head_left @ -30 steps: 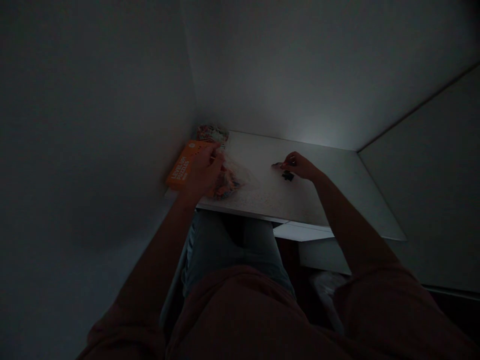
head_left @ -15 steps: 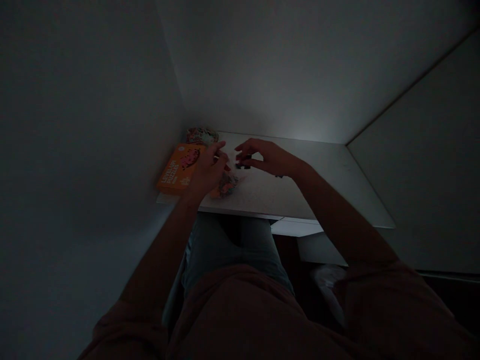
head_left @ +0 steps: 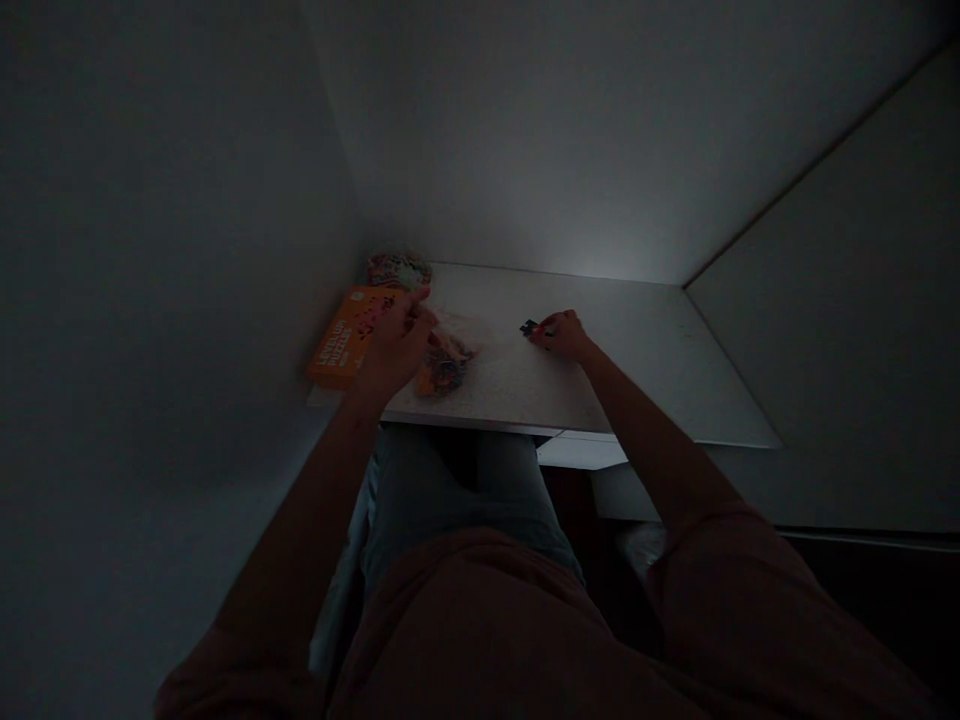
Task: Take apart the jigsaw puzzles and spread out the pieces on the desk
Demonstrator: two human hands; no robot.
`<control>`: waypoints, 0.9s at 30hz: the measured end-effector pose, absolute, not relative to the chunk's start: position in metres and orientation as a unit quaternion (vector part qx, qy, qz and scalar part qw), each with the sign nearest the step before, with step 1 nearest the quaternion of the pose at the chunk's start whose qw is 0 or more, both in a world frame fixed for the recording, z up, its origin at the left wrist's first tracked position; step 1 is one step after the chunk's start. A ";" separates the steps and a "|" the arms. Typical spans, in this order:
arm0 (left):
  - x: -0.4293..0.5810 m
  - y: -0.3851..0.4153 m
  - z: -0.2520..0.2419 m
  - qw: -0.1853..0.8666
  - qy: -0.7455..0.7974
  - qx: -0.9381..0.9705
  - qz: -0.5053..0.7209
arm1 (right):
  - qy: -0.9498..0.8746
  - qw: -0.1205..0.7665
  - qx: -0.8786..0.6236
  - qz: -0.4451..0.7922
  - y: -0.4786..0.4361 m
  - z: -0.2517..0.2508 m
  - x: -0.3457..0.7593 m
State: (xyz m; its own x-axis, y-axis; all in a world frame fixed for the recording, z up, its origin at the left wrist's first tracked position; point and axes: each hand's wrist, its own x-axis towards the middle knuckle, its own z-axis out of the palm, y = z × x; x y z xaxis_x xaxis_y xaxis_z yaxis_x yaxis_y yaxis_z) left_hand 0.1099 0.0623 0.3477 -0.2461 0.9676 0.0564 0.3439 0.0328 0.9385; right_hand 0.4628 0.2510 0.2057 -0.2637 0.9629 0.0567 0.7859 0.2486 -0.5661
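1. The right hand (head_left: 562,335) pinches a dark piece (head_left: 530,327) low on the tabletop (head_left: 660,370); its grip is narrow, closed on the piece.
2. The left hand (head_left: 397,340) holds the bag (head_left: 448,365) beside the box (head_left: 346,338), grip closed on it.
3. I judge that one piece is being laid out; a next move calls for a light, exact pinch.
4. The piece seems to lie flat; its long axis and heading are too dark to tell.
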 end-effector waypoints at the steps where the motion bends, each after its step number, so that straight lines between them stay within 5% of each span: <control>1: 0.110 0.063 0.348 0.333 0.638 0.516 0.465 | -0.754 0.202 -0.583 0.225 0.252 0.206 0.461; 9: 0.109 0.063 0.344 0.327 0.627 0.518 0.482 | -0.675 0.275 -0.591 0.345 0.249 0.225 0.492; 19: 0.121 0.067 0.350 0.341 0.625 0.515 0.478 | -0.695 0.151 -0.645 0.280 0.231 0.227 0.494; 27: 0.119 0.069 0.344 0.331 0.624 0.525 0.475 | -0.674 0.318 -0.554 0.371 0.218 0.226 0.478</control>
State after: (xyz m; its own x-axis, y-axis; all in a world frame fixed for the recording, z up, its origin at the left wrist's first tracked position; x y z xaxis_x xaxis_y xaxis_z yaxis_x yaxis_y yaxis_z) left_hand 0.1186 0.0688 0.3435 -0.2306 0.9693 0.0857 0.3405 -0.0021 0.9402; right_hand 0.4776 0.2178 0.2260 -0.1841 0.9828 0.0170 0.5117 0.1106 -0.8520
